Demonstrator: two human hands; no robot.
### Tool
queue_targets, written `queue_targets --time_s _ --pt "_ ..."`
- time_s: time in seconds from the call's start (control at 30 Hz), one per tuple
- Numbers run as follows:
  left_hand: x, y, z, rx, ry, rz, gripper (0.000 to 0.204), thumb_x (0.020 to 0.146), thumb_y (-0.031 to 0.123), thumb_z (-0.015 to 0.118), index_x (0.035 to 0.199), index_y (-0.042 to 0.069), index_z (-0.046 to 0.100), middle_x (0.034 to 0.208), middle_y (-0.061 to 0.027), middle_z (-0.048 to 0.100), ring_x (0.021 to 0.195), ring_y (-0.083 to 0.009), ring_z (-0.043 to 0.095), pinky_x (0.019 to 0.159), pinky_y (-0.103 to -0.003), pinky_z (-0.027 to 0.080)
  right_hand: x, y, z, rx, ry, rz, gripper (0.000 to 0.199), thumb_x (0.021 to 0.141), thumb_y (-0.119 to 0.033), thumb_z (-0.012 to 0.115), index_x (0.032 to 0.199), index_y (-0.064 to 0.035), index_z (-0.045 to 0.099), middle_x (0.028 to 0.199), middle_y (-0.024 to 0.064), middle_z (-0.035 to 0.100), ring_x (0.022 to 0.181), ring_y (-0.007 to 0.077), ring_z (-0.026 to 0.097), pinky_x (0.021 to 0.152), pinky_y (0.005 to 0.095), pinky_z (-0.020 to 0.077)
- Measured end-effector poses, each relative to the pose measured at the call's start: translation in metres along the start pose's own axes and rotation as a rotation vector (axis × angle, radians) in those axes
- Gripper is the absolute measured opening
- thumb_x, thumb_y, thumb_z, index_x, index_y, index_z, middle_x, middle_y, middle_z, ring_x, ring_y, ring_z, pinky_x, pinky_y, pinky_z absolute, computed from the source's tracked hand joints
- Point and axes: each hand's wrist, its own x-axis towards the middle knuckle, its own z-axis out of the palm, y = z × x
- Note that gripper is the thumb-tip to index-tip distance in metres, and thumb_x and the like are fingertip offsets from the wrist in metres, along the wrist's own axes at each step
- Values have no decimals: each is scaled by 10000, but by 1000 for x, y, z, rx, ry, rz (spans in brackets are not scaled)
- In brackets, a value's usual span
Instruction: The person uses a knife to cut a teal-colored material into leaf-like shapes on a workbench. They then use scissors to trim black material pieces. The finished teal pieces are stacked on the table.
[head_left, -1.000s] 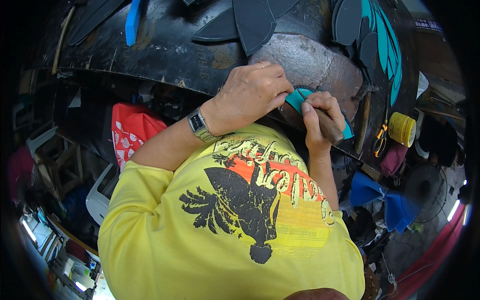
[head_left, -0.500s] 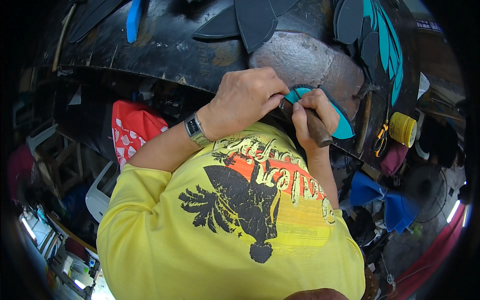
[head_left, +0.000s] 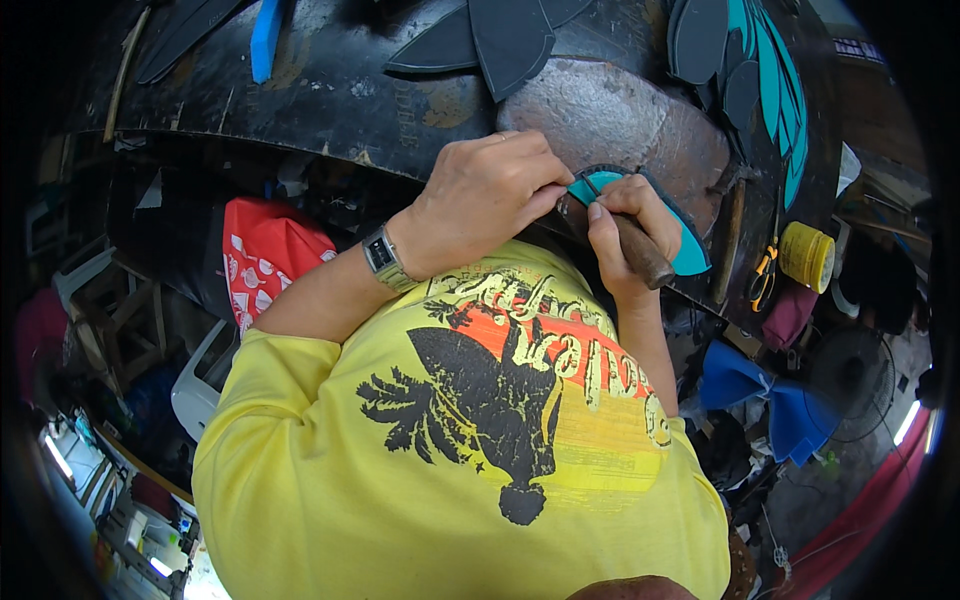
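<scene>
A teal curved flat piece (head_left: 690, 255) with a dark far edge lies at the table's near edge, partly covered by my right hand (head_left: 638, 228). That hand is closed around a wooden-handled awl (head_left: 645, 262). Its thin dark shaft points to the upper left across the teal piece; where its tip ends is hard to make out. My left hand (head_left: 490, 195) comes in from the left, thumb and forefinger pinched together at the left end of the teal piece. A metal-band watch (head_left: 385, 255) is on the left wrist.
Beyond the hands lies a worn grey-brown slab (head_left: 625, 115) on the black table (head_left: 300, 110). Black leaf-shaped pieces (head_left: 510, 45) and teal strips (head_left: 775, 110) lie farther off. On the right are a hammer (head_left: 732, 235), orange-handled scissors (head_left: 764, 275) and a yellow tub (head_left: 806, 257).
More of the dark edge along the far side of the teal piece shows now. My left hand has shifted very slightly; the right hand and tool have moved a little to the right.
</scene>
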Motion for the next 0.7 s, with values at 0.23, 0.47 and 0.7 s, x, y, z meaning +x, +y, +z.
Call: queue_targets --time_s 0.23,0.47,0.7 --pt "-5 -5 -2 24 -21 68 143 796 79 760 936 71 729 871 -43 663 803 -240 677 693 -344 548 2 -1 3 -54 7 -27 138 694 54 681 768 -3 579 703 112 599 595 230 604 579 312 485" --pt "-2 -6 -3 54 -47 114 148 801 102 757 945 82 728 864 -42 658 795 -233 664 700 -346 536 1 -1 1 -33 -22 -25 128 699 60 674 775 3 588 708 117 592 595 225 586 578 314 475" --pt "-5 -7 -1 56 -29 107 147 809 101 752 952 76 728 868 -44 658 799 -235 663 712 -348 535 -2 -1 -3 144 27 73 107 733 53 682 782 2 601 737 104 619 642 193 599 627 302 482"
